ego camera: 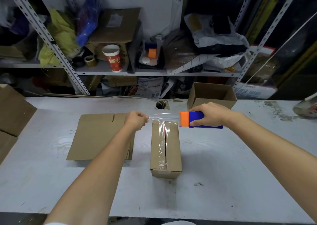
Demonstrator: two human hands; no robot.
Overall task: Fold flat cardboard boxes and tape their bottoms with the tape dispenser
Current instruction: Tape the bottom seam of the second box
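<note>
A folded cardboard box [173, 149] stands bottom-up in the middle of the white table [231, 164], with clear tape running along its centre seam. My right hand [208, 114] grips the blue and orange tape dispenser [195, 120] just beyond the box's far right corner. My left hand [137, 120] pinches the free end of the clear tape strip [163, 117], which stretches taut from the dispenser across the box's far edge. A stack of flat cardboard boxes [97, 137] lies to the left, partly under my left forearm.
An open assembled box [212, 94] sits at the table's far edge, right of a cable hole [161, 104]. More cardboard [13, 111] stands at the left edge and a tape roll [307, 108] at the far right. Cluttered shelves [154, 73] rise behind the table.
</note>
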